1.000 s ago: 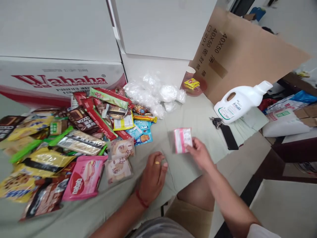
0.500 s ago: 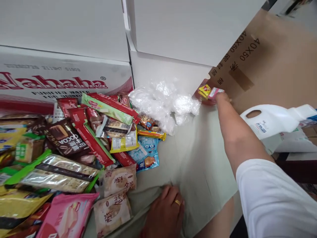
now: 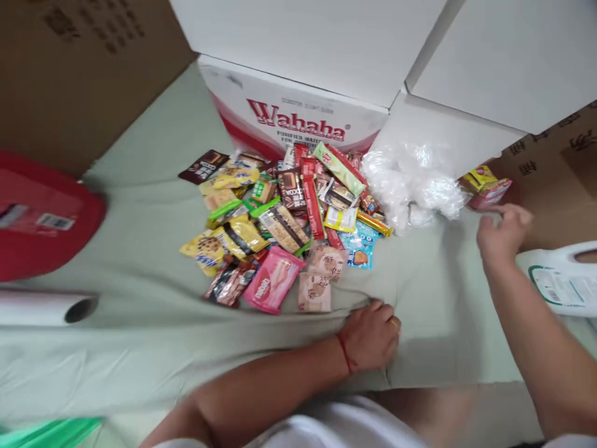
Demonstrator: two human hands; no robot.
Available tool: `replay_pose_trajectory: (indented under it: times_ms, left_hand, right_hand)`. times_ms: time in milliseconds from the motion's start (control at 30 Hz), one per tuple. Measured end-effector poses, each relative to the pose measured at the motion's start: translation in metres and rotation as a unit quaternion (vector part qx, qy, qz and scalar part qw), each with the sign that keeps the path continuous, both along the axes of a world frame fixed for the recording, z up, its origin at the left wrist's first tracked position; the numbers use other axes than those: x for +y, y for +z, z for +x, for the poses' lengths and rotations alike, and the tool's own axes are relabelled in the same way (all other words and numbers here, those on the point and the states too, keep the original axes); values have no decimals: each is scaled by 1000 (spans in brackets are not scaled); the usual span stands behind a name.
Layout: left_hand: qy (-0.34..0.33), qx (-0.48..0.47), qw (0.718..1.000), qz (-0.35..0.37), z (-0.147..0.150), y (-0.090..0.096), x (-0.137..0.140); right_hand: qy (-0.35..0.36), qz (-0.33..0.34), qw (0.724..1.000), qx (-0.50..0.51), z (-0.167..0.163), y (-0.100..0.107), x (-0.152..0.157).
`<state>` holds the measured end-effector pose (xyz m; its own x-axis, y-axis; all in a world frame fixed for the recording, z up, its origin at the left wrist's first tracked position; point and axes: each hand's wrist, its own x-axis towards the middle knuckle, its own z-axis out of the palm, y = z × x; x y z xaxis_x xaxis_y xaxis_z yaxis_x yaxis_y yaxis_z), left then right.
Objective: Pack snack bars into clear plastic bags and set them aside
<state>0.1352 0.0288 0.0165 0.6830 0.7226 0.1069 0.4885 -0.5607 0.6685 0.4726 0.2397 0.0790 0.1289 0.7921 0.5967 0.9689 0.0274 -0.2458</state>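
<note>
On the green cloth [image 3: 420, 292], my left hand [image 3: 373, 336] rests with its fingers curled in, a ring and a red wrist string on it. Cloth folds run up to its knuckles, and its palm is hidden. Over at the right, my right hand [image 3: 506, 230] is beside a small reddish container [image 3: 482, 200], one finger stretched towards its rim; whether it touches is blurred. Inside are a yellow packet [image 3: 481, 178] and a pink packet [image 3: 497, 190]. A pile of wrapped snacks [image 3: 291, 218] spreads left of my hands, including a pink wafer pack [image 3: 274, 280] and two round-biscuit packs [image 3: 315, 292].
Clear crinkled plastic [image 3: 415, 186] lies between pile and container. White cartons [image 3: 298, 37] and a Wahaba-like printed box [image 3: 298, 115] stand behind. A white jug [image 3: 566, 280] is under my right forearm's side. At left are a red object [image 3: 41, 218] and a white roll [image 3: 41, 309].
The view has swung left and back, bringing the whole pile into sight. My right hand has drawn slightly back from the pink packet, which lies in the container. My left hand stays on the cloth.
</note>
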Motion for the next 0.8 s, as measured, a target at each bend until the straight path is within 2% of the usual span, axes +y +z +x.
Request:
replay_pose_trajectory:
  times_ms: [100, 200, 267, 333, 433, 567, 700, 800]
  left_hand:
    - [17, -68, 997, -15, -6, 7, -3]
    - [59, -167, 984, -23, -21, 20, -14]
    - [82, -226, 970, -17, -40, 25, -23]
    - [96, -261, 960, -7, -66, 26, -35]
    - [139, -246, 959, -13, -113, 19, -57]
    - [191, -154, 969, 6, -163, 7, -87]
    - [208, -121, 967, 82, -178, 3, -104]
    - [218, -95, 959, 154, -173, 1, -106]
  right_hand:
    - [66, -52, 995, 49, -41, -29, -95]
    - [114, -159, 977, 83, -67, -56, -172]
    - [107, -214, 964, 118, -71, -63, -201]
    - [80, -250, 950, 166, -70, -60, -210]
    - [47, -262, 939, 218, -75, -40, -191]
    - [73, -224, 952, 195, -112, -20, -127]
    - [54, -217, 954, 197, -155, -26, -59]
    - [31, -210, 951, 225, -169, -34, -34]
